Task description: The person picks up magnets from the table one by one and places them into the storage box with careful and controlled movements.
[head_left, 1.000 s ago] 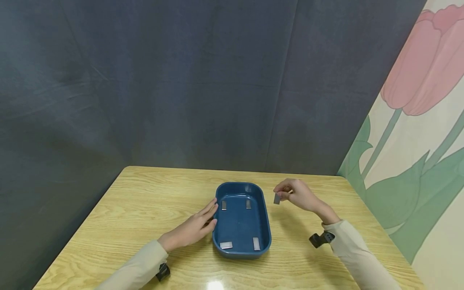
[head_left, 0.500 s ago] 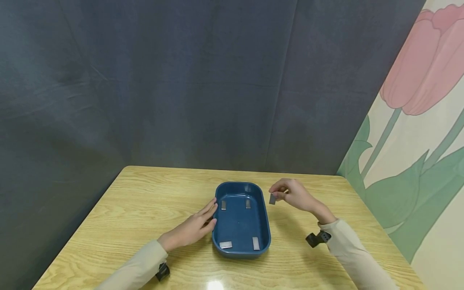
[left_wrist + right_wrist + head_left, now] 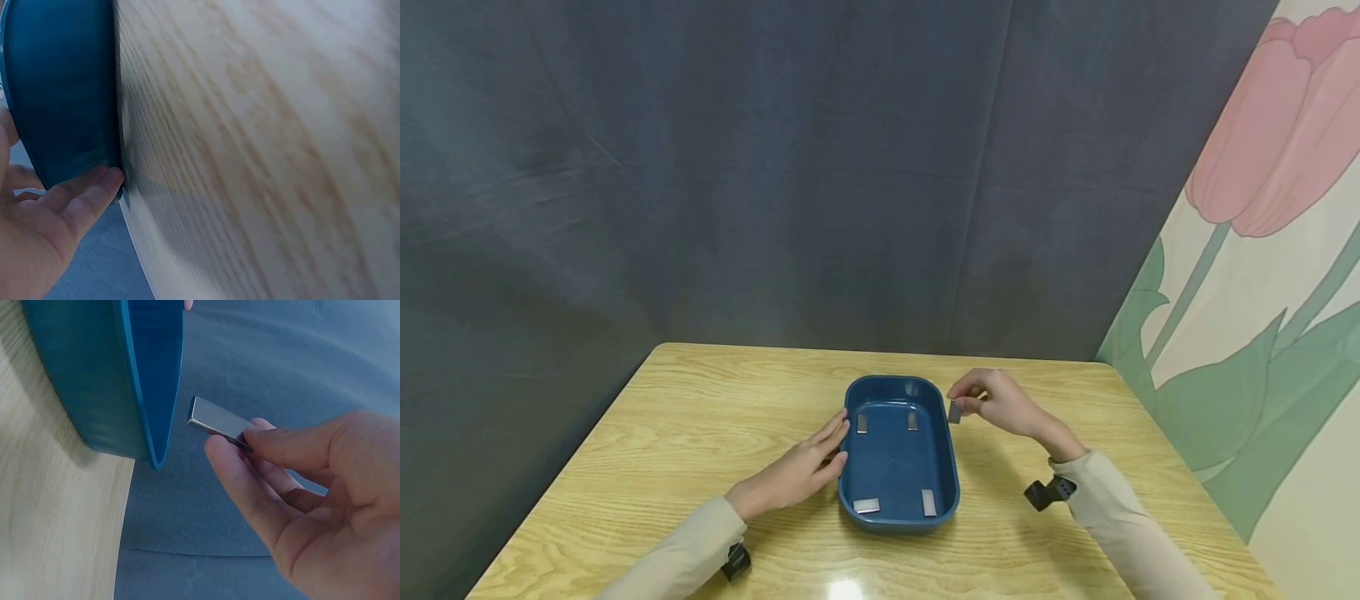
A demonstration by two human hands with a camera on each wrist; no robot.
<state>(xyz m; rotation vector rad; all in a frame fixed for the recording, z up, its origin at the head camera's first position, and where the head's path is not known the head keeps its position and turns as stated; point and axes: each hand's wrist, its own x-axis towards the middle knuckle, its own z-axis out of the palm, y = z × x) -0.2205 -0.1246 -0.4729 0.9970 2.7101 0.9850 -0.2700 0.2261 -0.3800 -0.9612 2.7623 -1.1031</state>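
Note:
A deep blue rectangular tray [image 3: 895, 467] with rounded corners sits on the table. Several small flat metal blocks lie in it, among them a block [image 3: 867, 506] at the near left and another block [image 3: 928, 502] at the near right. Just outside the tray's right rim, my right hand [image 3: 1003, 404] pinches one more shiny metal block [image 3: 219, 419] between thumb and fingers; its free end points toward the tray in the right wrist view. My left hand [image 3: 797, 471] rests with extended fingers against the tray's left wall, and in the left wrist view its fingertips [image 3: 112, 177] touch the outer wall.
The light wood-grain table [image 3: 722, 417] spreads around the tray. Behind its far edge hangs a dark blue-grey curtain [image 3: 820, 183]. A wall painted with tulips [image 3: 1262, 150] rises on the right. Black straps with devices [image 3: 1048, 493] circle both wrists.
My right hand has moved left with the metal block, from well clear of the tray to right beside its right rim. The left hand has stayed at the tray's wall.

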